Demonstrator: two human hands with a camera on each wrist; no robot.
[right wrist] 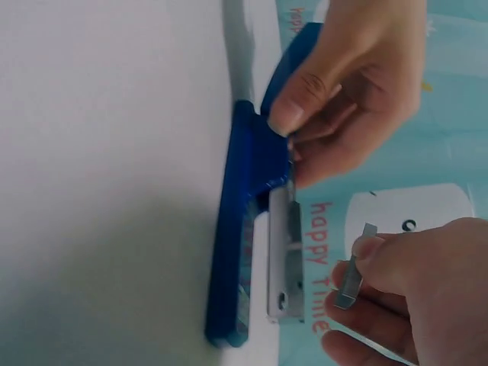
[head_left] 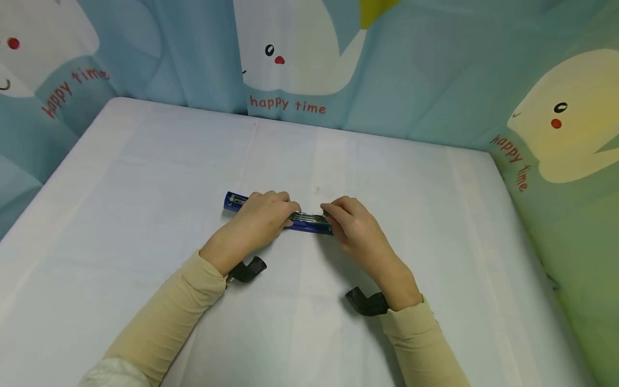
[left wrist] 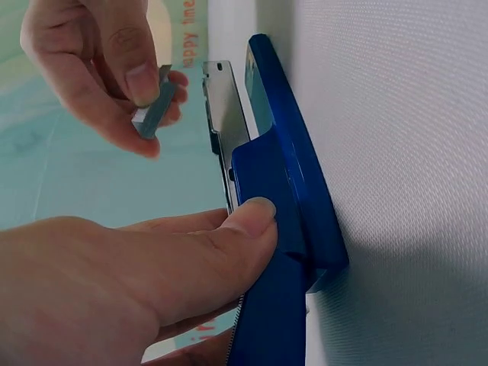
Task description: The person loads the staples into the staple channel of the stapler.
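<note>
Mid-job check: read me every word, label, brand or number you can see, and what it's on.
"happy time": curtain, left, in red.
"happy time": curtain, middle, in red.
"happy time": curtain, right, in red.
Wrist views show this wording too.
Blue stapler: no text readable; any small marking is too small or blurred.
Staple strip: no text readable.

red lettering (head_left: 287, 105): "happy time", three times | on: patterned backdrop (head_left: 425, 91) | wrist views: apparently same words, partly hidden
</note>
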